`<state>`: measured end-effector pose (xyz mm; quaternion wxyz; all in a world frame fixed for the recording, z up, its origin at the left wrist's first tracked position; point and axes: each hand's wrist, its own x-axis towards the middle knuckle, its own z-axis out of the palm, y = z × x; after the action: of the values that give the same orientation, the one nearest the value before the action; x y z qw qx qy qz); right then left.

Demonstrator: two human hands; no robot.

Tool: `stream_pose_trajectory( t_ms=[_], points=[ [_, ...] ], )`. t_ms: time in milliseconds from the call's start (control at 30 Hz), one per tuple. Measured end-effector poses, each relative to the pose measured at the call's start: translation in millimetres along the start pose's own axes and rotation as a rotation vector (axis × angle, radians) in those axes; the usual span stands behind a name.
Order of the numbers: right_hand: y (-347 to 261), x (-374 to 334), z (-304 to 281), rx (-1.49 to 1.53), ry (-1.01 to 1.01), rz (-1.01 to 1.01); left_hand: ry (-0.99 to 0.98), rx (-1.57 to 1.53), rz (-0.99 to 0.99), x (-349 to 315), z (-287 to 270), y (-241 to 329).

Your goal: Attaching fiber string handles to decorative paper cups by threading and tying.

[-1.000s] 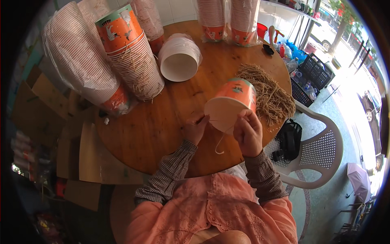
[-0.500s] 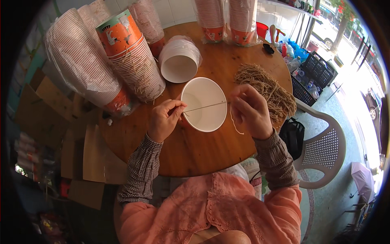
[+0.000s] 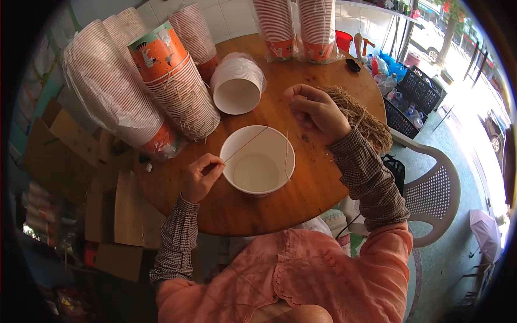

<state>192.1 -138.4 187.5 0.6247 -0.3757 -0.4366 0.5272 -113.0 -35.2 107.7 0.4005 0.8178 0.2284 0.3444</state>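
A white-lined paper bucket (image 3: 277, 154) stands on the table in front of me, its mouth toward me. My left hand (image 3: 200, 177) is closed in a pinch at the bucket's left rim, holding a thin twine (image 3: 245, 144). That twine slants up over the opening toward the far rim. My right hand (image 3: 319, 112) is raised beyond the bucket's right side, fingers curled together in a pinch. A thin strand hangs below it over the right rim; what its fingertips hold is blurred. Beside this hand lies a heap of tan twine (image 3: 355, 113), partly hidden by the forearm.
Tall stacks of paper buckets (image 3: 183, 97), some bagged in plastic, line the left and back of the round wooden table (image 3: 215, 218). A shorter wrapped stack (image 3: 237, 96) lies just beyond the bucket. Right of the table are a grey chair (image 3: 431, 188) and black crates (image 3: 404, 116).
My right hand has lifted up and away from the bucket. My left hand has shifted down and left. The bucket now appears lower and more to the left.
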Motion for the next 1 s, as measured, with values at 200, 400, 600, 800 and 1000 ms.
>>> stream_pose_trajectory(
  t_ms=[200, 400, 600, 800, 1000],
  points=[
    [26, -15, -19, 0.104, -0.016, 0.145, 0.077, -0.239, -0.150, 3, -7, -30],
    [10, -5, 13, 0.048, -0.126, 0.107, 0.062, -0.235, -0.204, 4, 1, -40],
    [-18, 27, 45, -0.057, -0.164, 0.040, 0.034, -0.434, -0.243, 9, 11, -32],
    [-29, 34, 40, -0.017, -0.110, 0.035, 0.002, -0.258, -0.207, 12, 14, -47],
    [-42, 3, -11, -0.049, -0.028, 0.003, -0.135, -0.112, -0.074, 19, -22, -65]
  ],
)
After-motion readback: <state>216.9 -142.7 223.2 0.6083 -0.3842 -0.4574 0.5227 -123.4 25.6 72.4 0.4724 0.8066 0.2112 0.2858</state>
